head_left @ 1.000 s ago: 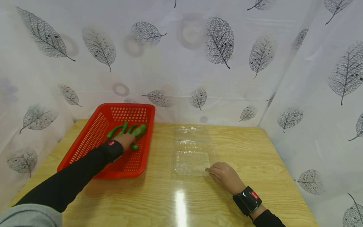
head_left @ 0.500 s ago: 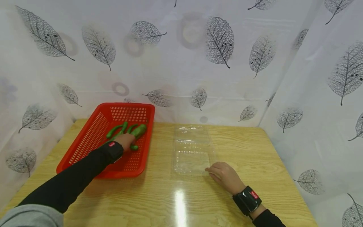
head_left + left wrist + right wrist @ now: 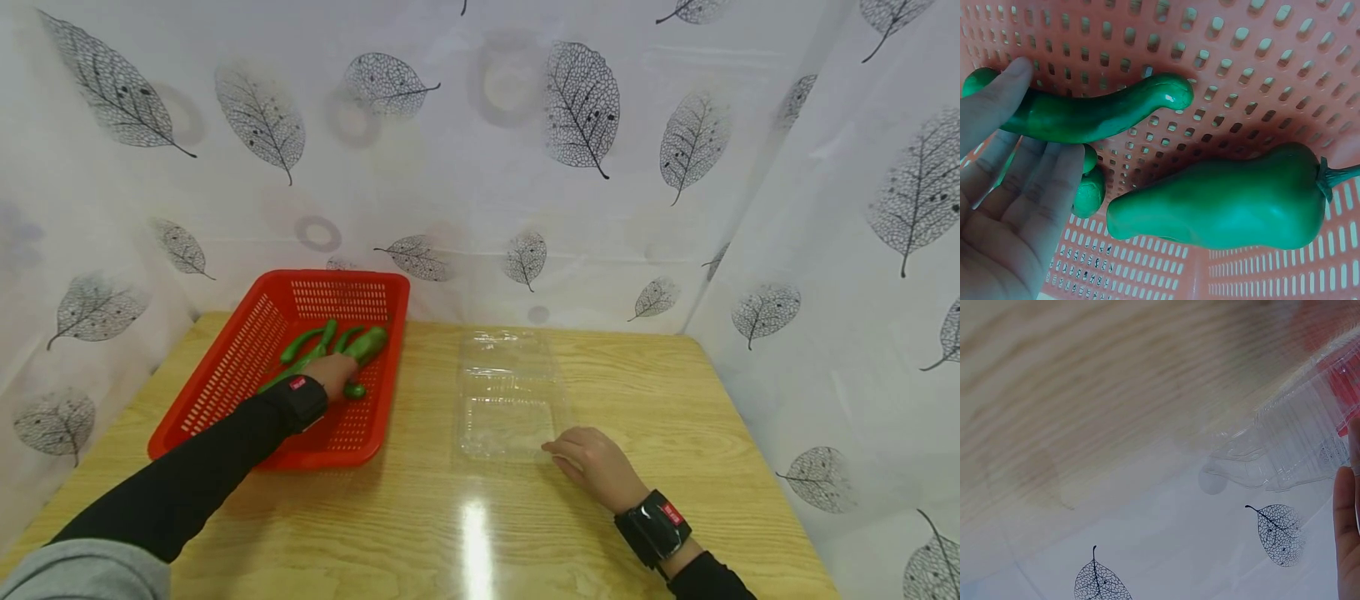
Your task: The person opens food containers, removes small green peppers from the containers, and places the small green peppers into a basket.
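Observation:
Inside the red basket (image 3: pixel 217 367), my left hand (image 3: pixel 333 373) pinches a curved green chili pepper (image 3: pixel 1104 112), thumb on one side and fingers on the other. A fat green pepper with a stem (image 3: pixel 1229 200) lies just beyond the fingertips. Rounded green ends (image 3: pixel 1089 194) show behind the fingers, partly hidden. More slim green peppers (image 3: pixel 300 343) lie farther back in the basket. To the right, an open clear plastic box (image 3: pixel 510 425) sits on the table with its lid (image 3: pixel 506 354) folded back. My right hand (image 3: pixel 600 467) holds the box's near right corner between thumb and finger.
The wooden table (image 3: pixel 645 392) ends at a white leaf-print curtain (image 3: pixel 465 167) behind and at the sides. The basket's raised walls surround the left hand. A bare strip of wood separates basket and box.
My left hand has shifted very slightly in the basket, and more of a long green pepper shows beside the wrist. The right hand and the plastic box have stayed put.

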Demonstrator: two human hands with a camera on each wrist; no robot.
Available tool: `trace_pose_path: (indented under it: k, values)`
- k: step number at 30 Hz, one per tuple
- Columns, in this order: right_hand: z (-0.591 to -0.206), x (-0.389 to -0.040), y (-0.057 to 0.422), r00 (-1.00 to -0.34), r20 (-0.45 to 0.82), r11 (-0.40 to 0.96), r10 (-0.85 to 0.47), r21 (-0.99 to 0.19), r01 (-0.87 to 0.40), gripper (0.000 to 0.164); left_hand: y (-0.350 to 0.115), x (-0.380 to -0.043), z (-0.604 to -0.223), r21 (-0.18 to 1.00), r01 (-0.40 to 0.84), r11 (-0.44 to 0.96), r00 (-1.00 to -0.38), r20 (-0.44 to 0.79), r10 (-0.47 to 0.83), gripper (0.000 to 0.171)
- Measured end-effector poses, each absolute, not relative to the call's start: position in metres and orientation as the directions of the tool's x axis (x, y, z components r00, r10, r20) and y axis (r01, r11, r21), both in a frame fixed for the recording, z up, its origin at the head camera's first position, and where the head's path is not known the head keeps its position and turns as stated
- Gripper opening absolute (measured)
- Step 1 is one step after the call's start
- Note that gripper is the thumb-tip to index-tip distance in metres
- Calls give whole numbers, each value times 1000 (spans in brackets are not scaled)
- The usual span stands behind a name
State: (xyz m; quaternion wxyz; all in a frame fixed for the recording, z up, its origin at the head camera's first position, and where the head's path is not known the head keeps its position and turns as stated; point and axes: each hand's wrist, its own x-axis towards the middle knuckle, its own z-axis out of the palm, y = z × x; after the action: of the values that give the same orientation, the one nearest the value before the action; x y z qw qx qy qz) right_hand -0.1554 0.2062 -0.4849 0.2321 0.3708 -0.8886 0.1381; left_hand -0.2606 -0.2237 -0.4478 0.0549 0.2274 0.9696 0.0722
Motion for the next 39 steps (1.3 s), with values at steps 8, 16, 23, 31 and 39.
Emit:
trace_pose_path:
  k: [8,16,23,31,39]
  values:
    - [-485,-155,207,-619,508,687,-599,-71,-723,30,-221,-259,-445,154,440,885,-886,-84,455,10]
    - [-485,-155,206,-628,502,693,-595,-76,-717,29,-227,-261,-448,166,457,874,-879,-70,472,11]
    - [-484,-158,204,-624,503,692,-598,-68,-719,29,-233,-269,-446,192,463,865,-874,-61,482,23]
    - [-485,-162,204,-632,486,696,-604,-63,-715,28,-244,-282,-448,175,429,886,-893,-68,445,37]
    - [-483,-166,205,-672,423,713,-609,-80,-697,28,-231,-287,-410,218,316,923,-941,-50,334,25]
